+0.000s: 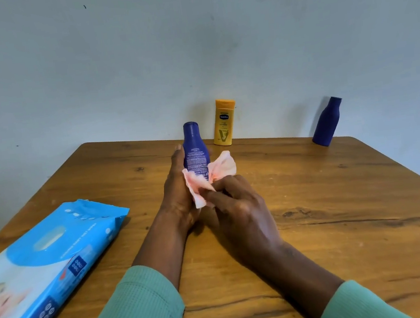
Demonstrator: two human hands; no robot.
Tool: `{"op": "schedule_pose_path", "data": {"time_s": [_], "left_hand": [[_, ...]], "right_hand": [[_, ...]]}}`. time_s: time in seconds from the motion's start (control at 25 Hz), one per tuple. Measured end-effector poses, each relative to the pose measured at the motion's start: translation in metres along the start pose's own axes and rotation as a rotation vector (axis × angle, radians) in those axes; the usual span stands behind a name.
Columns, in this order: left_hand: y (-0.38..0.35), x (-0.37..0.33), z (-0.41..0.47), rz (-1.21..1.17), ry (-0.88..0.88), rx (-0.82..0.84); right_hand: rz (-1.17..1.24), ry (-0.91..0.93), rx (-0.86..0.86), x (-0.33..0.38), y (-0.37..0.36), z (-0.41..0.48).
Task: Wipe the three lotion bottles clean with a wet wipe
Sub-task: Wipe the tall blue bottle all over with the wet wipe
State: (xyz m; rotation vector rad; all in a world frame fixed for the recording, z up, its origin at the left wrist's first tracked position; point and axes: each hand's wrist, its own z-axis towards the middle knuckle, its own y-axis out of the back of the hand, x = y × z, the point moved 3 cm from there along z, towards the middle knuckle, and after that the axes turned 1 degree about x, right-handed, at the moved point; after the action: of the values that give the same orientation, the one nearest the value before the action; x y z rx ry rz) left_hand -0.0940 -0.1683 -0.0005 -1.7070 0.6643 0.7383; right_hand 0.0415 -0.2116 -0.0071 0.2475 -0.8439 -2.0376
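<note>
Item: dark blue lotion bottle (195, 151), gripped upright in left hand (178, 189) above the worktop (315, 198) to steady it. Right hand (236, 208) pinched pink wet wipe (212, 175) against its base, likely mid-wipe. Yellow bottle (224, 123) and second blue bottle (327, 122) stood apart at the back, probably awaiting turns.

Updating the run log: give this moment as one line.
left hand holds blue bottle | right hand pinches wet wipe against it | yellow bottle, far blue bottle stand untouched
</note>
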Motion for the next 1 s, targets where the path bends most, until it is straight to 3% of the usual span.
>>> {"op": "schedule_pose_path", "data": {"time_s": [0.2,0.48,0.64,0.72,0.88,1.0], "left_hand": [[-0.001,0.004,-0.002,0.095,-0.077,-0.034],[0.007,0.0,0.002,-0.023,-0.007,-0.098],[-0.001,0.008,0.0,0.013,-0.009,-0.021],[-0.002,0.01,0.003,-0.018,-0.012,-0.006],[0.001,0.005,0.002,-0.092,0.048,0.057],[-0.005,0.007,-0.004,-0.095,0.047,0.107]], "right_hand": [[0.216,-0.252,-0.034,-0.014,-0.002,0.009],[0.148,-0.1,0.104,-0.003,-0.005,0.002],[0.254,-0.392,-0.013,-0.026,-0.007,0.012],[0.207,-0.326,-0.009,-0.022,-0.006,0.014],[0.081,0.0,0.087,0.011,-0.005,0.005],[0.158,-0.149,0.016,-0.003,-0.006,0.013]]}}
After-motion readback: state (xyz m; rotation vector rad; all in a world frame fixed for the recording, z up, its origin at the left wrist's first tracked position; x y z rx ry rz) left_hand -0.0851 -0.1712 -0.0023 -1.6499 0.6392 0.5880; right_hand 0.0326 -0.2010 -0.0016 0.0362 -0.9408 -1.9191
